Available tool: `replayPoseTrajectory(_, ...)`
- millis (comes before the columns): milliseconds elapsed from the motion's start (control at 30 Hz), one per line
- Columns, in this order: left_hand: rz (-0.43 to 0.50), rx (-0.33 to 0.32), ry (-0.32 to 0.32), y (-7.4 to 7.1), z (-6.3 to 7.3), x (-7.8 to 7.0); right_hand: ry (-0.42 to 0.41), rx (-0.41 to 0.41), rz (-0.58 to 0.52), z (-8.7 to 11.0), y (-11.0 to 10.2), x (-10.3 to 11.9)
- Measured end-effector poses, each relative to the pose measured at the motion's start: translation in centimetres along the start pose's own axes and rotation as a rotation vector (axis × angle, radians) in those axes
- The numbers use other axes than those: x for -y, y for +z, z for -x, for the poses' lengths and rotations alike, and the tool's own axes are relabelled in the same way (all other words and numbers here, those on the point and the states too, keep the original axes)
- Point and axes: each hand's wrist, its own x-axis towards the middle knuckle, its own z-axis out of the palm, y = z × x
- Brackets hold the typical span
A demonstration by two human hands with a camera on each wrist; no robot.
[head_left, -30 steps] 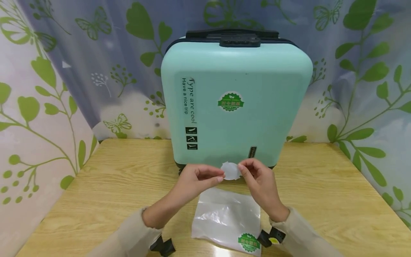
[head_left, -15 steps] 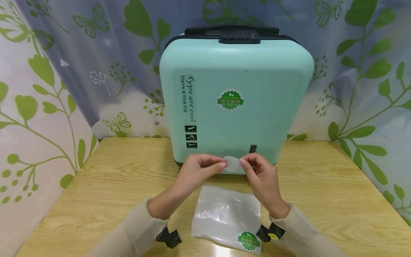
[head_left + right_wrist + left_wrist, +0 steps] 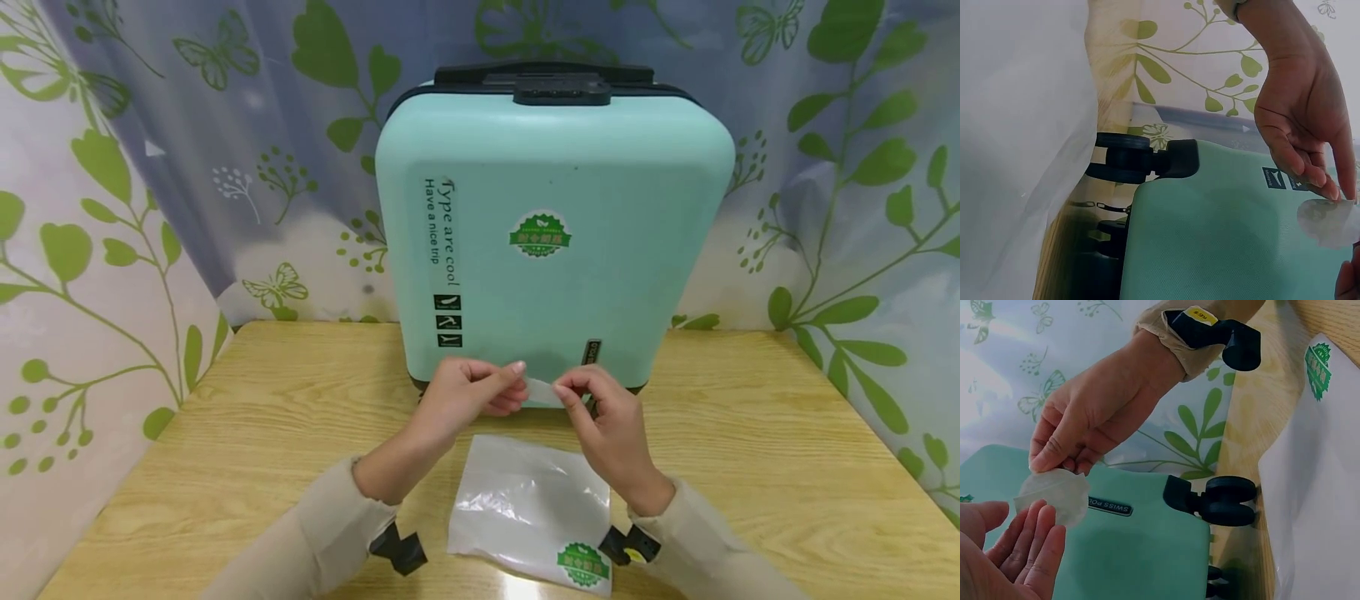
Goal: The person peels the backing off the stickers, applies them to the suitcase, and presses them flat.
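Between the hands, in front of a mint-green suitcase (image 3: 510,308), is a small round, whitish, translucent sticker backing paper (image 3: 1060,490). My right hand (image 3: 613,429) pinches its edge between thumb and fingertips. On the opposite side, my left hand (image 3: 453,404) has its thumb lifted away from its fingers (image 3: 1041,556), which lie straight and overlap the paper's lower edge in the left wrist view. A line runs across the paper's face. Higher on the suitcase sits a round green sticker (image 3: 540,234) with a white border.
A whitish plastic bag (image 3: 525,500) lies flat on the wooden table (image 3: 750,433) below the hands, a matching green sticker (image 3: 583,565) on its corner. Black wheels (image 3: 1229,500) are under the suitcase. Behind it hangs a leaf-patterned curtain (image 3: 300,208).
Both hands have risen slightly, then the left thumb has come off the paper and its fingers have straightened. The right hand keeps its pinch; the paper has tilted.
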Motion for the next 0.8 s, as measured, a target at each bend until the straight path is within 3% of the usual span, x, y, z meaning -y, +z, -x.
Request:
replayPoseTrajectory(567,0.114,0.009,-0.105,-0.02,-0.01,0.58,-0.04,0.042,0.019,0.84,0.57,-0.64)
replayPoseTrajectory(800,0.095,0.016,-0.092,-0.23,0.0,0.83,0.057,0.108,-0.042,0.67,-0.32,-0.4)
